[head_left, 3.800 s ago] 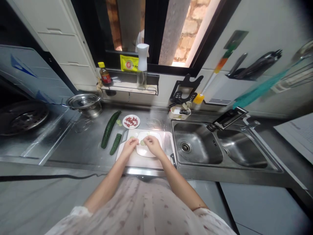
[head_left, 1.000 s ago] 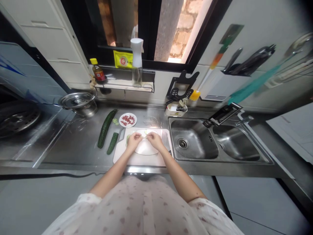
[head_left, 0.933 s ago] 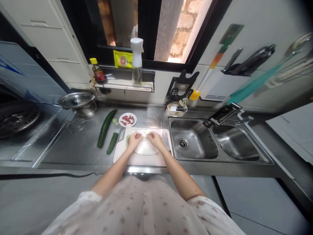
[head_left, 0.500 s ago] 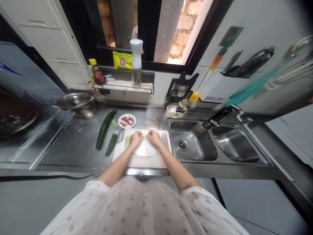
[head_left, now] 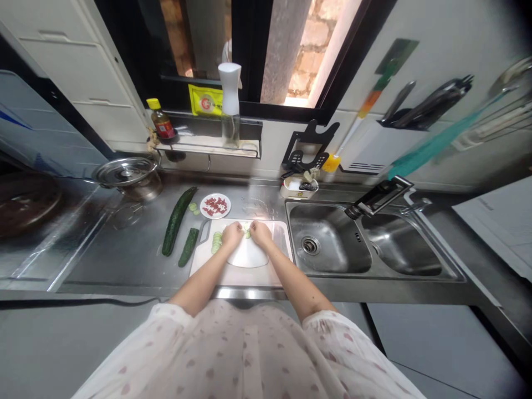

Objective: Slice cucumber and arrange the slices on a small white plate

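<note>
A white plate (head_left: 248, 256) rests on the cutting board (head_left: 216, 272). Over its far part, my left hand (head_left: 233, 234) and my right hand (head_left: 260, 233) face each other with fingers pinched. Small pale green cucumber pieces (head_left: 247, 231) lie between the fingertips; what exactly each hand grips is too small to make out. Beside my left hand, cucumber slices (head_left: 216, 242) overlap in a row on the board. Left of the board are a long cucumber (head_left: 178, 221) and a shorter cut one (head_left: 188, 247). A small dish (head_left: 215, 206) holds red pieces.
A double sink (head_left: 332, 238) with a black faucet (head_left: 378, 198) is at the right. A lidded steel pot (head_left: 137, 180) stands back left. Behind the board are a shelf with bottles (head_left: 230, 105) and a small caddy (head_left: 299, 187).
Both hands keep almost the same place over the plate, with only slight finger movement. The camera view has shifted a little.
</note>
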`<action>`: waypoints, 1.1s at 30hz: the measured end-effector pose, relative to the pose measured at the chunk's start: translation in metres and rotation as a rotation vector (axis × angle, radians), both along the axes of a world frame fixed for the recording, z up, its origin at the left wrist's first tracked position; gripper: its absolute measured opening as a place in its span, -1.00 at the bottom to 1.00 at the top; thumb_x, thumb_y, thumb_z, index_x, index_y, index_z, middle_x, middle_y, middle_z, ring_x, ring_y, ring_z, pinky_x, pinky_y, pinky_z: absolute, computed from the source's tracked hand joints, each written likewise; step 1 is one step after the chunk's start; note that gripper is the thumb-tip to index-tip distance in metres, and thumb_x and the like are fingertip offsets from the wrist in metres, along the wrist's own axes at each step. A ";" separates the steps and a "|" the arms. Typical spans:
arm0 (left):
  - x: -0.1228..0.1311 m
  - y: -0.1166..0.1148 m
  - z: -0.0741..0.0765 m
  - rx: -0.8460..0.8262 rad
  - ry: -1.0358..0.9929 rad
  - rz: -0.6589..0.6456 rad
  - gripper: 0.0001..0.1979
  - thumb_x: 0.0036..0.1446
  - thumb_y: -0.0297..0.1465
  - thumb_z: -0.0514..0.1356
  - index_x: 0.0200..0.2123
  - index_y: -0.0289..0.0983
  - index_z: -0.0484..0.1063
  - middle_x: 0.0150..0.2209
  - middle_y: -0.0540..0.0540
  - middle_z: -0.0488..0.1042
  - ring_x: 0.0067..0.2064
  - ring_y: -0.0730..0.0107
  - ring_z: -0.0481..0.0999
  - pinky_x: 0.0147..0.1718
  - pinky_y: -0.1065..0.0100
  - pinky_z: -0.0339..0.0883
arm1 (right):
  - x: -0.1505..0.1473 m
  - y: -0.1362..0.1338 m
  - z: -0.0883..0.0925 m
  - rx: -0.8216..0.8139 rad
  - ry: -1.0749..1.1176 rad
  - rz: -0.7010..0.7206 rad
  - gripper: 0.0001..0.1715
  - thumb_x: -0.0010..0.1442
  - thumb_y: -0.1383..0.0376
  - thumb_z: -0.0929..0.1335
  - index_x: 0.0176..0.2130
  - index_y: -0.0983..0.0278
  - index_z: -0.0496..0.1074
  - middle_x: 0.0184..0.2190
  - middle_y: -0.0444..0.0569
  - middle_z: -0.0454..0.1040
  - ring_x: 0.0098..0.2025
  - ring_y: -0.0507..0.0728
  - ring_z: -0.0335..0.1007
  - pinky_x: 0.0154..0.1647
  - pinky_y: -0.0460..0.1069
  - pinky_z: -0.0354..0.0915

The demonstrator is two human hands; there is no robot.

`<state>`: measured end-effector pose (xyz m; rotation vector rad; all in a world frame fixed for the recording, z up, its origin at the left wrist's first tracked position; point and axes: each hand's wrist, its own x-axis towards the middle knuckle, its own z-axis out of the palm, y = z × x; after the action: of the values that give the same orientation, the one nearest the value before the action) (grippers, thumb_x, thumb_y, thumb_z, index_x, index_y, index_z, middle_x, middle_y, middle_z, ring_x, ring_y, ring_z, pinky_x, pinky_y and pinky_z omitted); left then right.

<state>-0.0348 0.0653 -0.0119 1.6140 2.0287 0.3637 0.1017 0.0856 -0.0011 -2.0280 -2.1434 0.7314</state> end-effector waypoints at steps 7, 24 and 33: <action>0.001 -0.002 0.001 0.067 0.036 -0.053 -0.77 0.12 -0.41 0.09 -0.18 -0.22 0.47 -0.22 -0.17 0.56 -0.16 0.21 0.51 -0.22 0.34 0.25 | -0.002 -0.001 0.002 -0.010 -0.067 0.024 -0.76 0.23 0.35 0.23 -0.14 0.26 0.43 -0.16 0.04 0.52 -0.16 0.10 0.39 -0.29 -0.10 0.11; -0.001 -0.007 0.003 0.130 0.063 -0.154 -0.78 0.17 -0.28 0.13 -0.18 -0.26 0.45 -0.20 -0.18 0.51 -0.14 0.23 0.46 -0.21 0.35 0.22 | -0.005 -0.004 0.003 0.020 -0.155 0.041 -0.73 0.27 0.30 0.23 -0.05 0.26 0.38 -0.04 0.10 0.40 -0.04 0.15 0.29 -0.13 -0.04 0.17; 0.000 -0.010 0.007 0.100 0.077 -0.151 -0.81 0.18 -0.31 0.13 -0.21 -0.27 0.44 -0.19 -0.17 0.51 -0.12 0.25 0.45 -0.18 0.36 0.21 | -0.003 -0.005 0.002 0.020 -0.137 0.039 -0.73 0.28 0.30 0.23 -0.03 0.26 0.36 -0.04 0.08 0.37 -0.06 0.13 0.29 -0.15 -0.05 0.17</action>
<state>-0.0348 0.0556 -0.0051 1.8561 1.9562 0.3570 0.0987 0.0809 0.0008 -2.0882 -2.2597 0.5896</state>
